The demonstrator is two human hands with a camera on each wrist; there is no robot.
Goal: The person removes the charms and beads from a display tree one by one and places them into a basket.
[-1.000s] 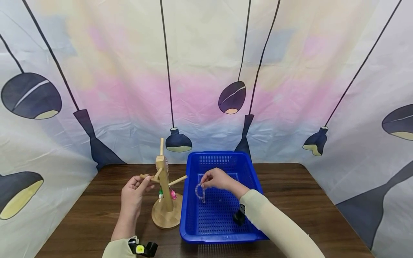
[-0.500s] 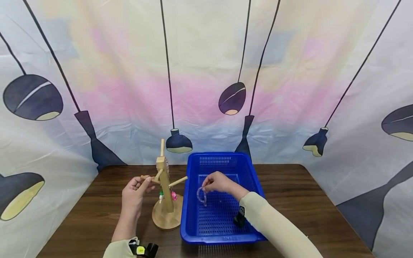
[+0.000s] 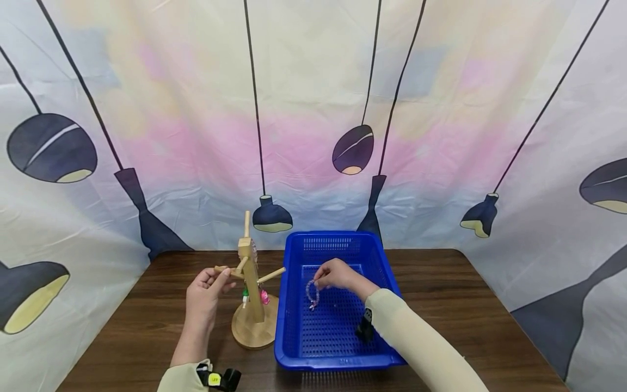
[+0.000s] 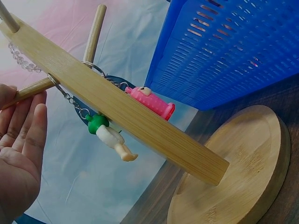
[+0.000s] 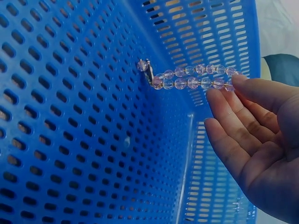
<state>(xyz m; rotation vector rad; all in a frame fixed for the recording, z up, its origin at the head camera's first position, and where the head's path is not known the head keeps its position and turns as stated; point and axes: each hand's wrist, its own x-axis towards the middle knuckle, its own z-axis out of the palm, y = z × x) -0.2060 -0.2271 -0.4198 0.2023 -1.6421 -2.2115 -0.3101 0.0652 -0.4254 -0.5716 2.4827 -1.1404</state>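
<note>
My right hand (image 3: 338,274) pinches a bracelet (image 5: 194,83) of clear pinkish beads between thumb and fingertips, and it dangles inside the blue basket (image 3: 338,363) with a small charm at its lower end. My left hand (image 3: 204,291) grips the end of a left peg (image 4: 33,88) on the wooden stand (image 3: 252,294). A keychain with a green-and-white figure (image 4: 106,132) hangs from that peg near the post. Behind the post, a pink figure keychain (image 4: 152,100) hangs from another peg. Higher up, a clear bead bracelet (image 4: 23,60) hangs on the stand, partly hidden by the post.
The stand's round base (image 3: 252,329) rests on the brown wooden table (image 3: 431,305), close to the basket's left side. A small pale bit (image 5: 127,142) lies on the basket floor. A printed cloth (image 3: 313,109) hangs behind the table.
My right hand has moved slightly right and a little down inside the basket, and the bracelet has turned with it. My left hand stays on the peg.
</note>
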